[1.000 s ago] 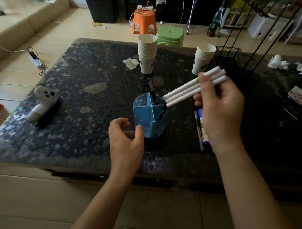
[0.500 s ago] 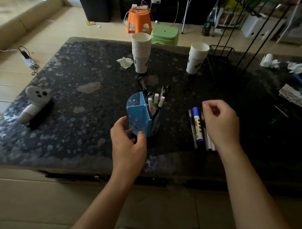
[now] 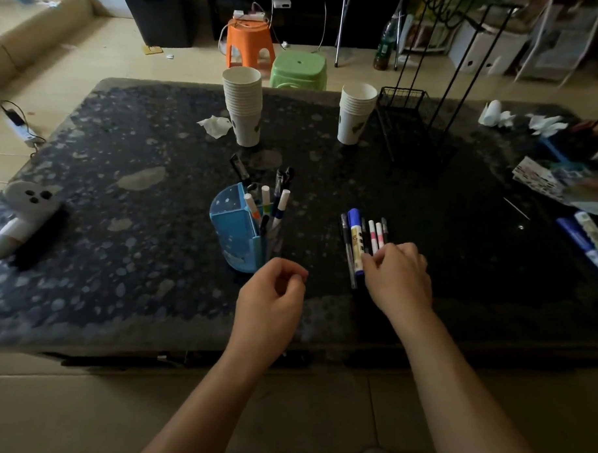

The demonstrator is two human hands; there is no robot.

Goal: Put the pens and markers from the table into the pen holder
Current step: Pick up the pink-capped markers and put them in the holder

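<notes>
A blue pen holder stands near the middle of the dark table, with several pens and white markers upright in it. To its right a row of pens lies on the table: a black pen, a blue marker and two white markers with pink bands. My right hand rests over the near ends of that row, fingertips touching them, none lifted. My left hand hovers just in front of the holder, fingers loosely curled and holding nothing.
Two stacks of paper cups stand behind the holder, beside a black wire rack. Crumpled tissue lies by the left stack. A white ghost-shaped object is at the left edge. More markers and papers sit far right.
The three white markers held by my right hand went into the holder. That hand then dropped onto the row of pens on the table. My left hand drew back from the holder.
</notes>
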